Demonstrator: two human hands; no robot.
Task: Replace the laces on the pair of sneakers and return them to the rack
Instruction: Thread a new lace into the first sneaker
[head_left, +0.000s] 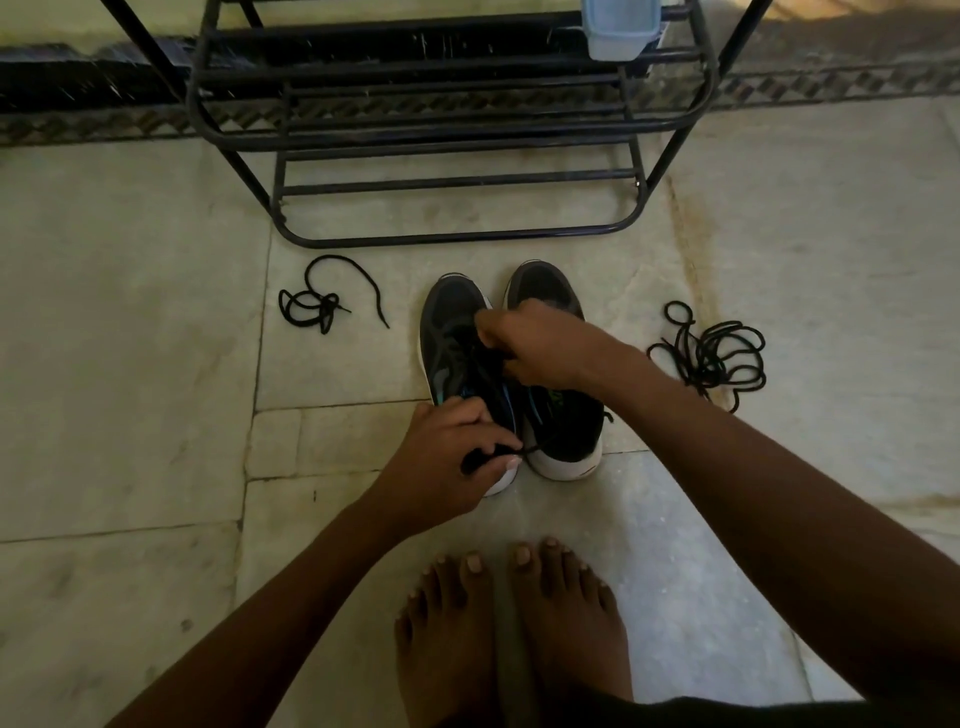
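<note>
Pinching thin blk lace (491, 457), both hands: L hand (449, 457), R hand (535, 343).

Two sneakers (511, 374) stand side by side on the floor (130, 364) before the rack (452, 130); one loose lace (324, 301) lies left, a lace tangle (711, 353) right.

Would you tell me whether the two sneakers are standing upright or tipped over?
Upright. Both sneakers stand side by side on their white soles on the floor, toes toward the rack.
</note>
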